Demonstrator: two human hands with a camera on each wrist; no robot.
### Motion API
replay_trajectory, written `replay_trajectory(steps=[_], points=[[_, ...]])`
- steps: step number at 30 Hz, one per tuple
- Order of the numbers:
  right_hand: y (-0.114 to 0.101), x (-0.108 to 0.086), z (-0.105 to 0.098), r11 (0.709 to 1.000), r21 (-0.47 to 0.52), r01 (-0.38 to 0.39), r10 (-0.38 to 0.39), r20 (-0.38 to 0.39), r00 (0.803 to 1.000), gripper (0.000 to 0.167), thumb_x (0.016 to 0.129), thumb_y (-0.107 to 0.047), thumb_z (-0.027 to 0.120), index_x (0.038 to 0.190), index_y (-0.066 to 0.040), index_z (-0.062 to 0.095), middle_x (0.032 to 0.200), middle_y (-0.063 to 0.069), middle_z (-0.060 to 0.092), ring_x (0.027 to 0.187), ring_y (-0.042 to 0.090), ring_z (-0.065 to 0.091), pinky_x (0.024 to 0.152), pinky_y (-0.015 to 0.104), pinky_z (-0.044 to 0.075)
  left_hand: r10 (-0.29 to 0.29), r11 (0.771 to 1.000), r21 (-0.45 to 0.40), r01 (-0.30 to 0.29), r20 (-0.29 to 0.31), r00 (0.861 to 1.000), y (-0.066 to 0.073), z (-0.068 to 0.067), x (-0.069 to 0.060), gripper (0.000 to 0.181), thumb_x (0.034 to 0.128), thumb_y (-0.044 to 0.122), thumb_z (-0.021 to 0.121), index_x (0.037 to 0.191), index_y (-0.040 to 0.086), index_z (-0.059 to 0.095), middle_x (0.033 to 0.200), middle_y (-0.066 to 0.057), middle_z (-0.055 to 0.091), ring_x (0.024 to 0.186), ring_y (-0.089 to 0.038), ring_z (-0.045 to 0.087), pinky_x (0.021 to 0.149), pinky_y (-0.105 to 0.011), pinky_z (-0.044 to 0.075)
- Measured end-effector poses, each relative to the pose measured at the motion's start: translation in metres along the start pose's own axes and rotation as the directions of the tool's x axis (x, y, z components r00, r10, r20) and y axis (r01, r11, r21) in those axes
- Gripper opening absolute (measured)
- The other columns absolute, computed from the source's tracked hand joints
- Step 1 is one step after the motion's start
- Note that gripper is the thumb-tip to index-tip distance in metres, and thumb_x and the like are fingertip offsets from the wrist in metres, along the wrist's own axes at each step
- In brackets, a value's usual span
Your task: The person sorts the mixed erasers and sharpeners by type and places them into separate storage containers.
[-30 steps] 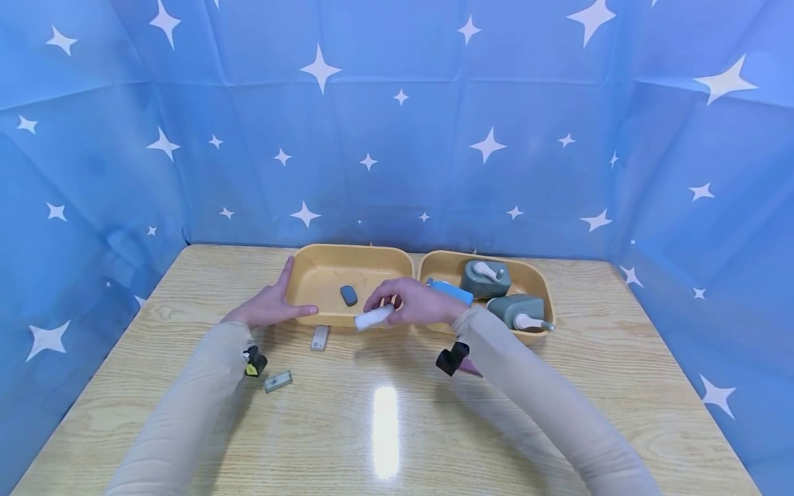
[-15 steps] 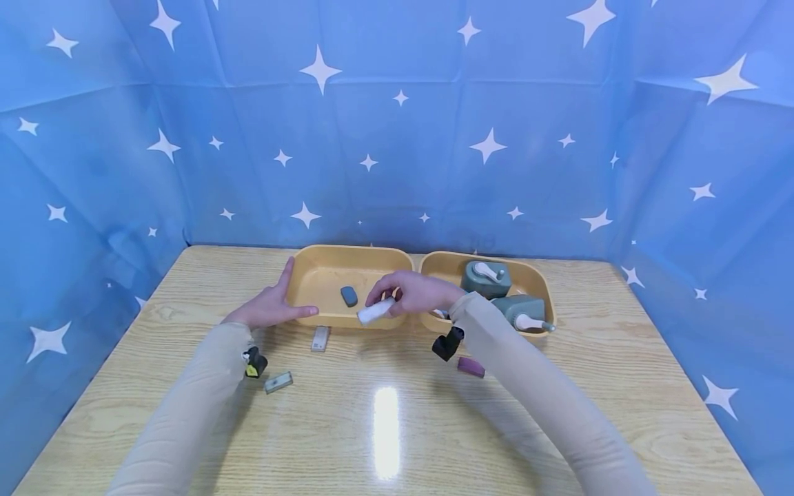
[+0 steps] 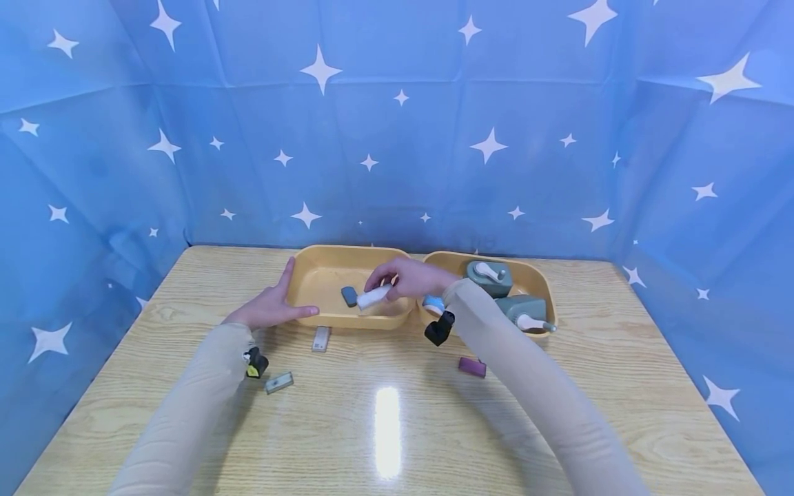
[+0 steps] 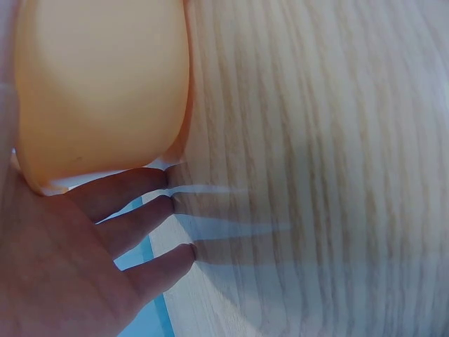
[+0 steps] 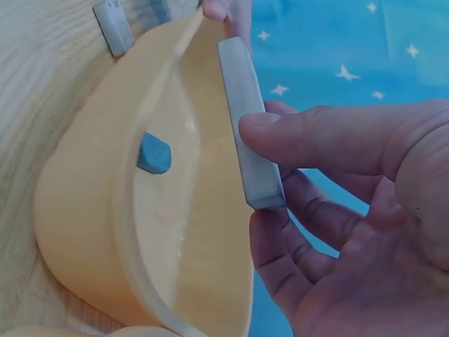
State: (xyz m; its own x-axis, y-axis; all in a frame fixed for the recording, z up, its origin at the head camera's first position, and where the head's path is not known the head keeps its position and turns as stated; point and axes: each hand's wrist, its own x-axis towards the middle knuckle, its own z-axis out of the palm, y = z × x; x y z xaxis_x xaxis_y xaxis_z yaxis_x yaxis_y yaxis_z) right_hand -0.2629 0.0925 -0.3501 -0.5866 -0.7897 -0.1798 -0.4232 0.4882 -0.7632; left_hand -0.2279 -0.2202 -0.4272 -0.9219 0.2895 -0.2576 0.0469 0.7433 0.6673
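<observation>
My right hand (image 3: 412,279) pinches a white rectangular block (image 3: 374,296) between thumb and fingers, above the right part of the left yellow bin (image 3: 347,321). The right wrist view shows this block (image 5: 242,119) tilted, the thumb flat on its face. A dark blue-grey block (image 3: 349,296) lies on the bin's floor, left of the held block. My left hand (image 3: 267,308) rests against the bin's left end, thumb at the near rim and fingers nearly straight along the outside. In the left wrist view the left hand's fingers (image 4: 158,270) spread beside the bin's wall.
A second yellow bin (image 3: 540,279) on the right holds two grey-green pump bottles (image 3: 486,277) and a blue thing (image 3: 433,304), partly hidden by the right arm. On the wooden table lie a whitish block (image 3: 320,339), a grey-green block (image 3: 279,382) and a purple block (image 3: 473,366).
My right hand has moved slightly up and away with the white block, from the bin's near rim to over its inside. The purple block shows more fully. The left hand stays in place.
</observation>
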Motion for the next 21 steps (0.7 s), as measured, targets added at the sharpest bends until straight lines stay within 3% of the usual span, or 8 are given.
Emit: replay_trajectory(steps=[21], points=[[0.010, 0.025, -0.015, 0.985, 0.071, -0.159, 0.164, -0.069, 0.984, 0.035, 0.084, 0.008, 0.065, 0.118, -0.001, 0.067, 0.110, 0.011, 0.065, 0.103, 0.024, 0.057, 0.092, 0.036, 0.043, -0.011, 1.000, -0.005, 0.011, -0.004, 1.000, 0.002, 0.000, -0.002, 0.126, 0.0794, 0.061, 0.069, 0.150, 0.018, -0.026, 0.143, -0.042, 0.027, 0.128, -0.053, 0.036, 0.105, -0.061, 0.028]])
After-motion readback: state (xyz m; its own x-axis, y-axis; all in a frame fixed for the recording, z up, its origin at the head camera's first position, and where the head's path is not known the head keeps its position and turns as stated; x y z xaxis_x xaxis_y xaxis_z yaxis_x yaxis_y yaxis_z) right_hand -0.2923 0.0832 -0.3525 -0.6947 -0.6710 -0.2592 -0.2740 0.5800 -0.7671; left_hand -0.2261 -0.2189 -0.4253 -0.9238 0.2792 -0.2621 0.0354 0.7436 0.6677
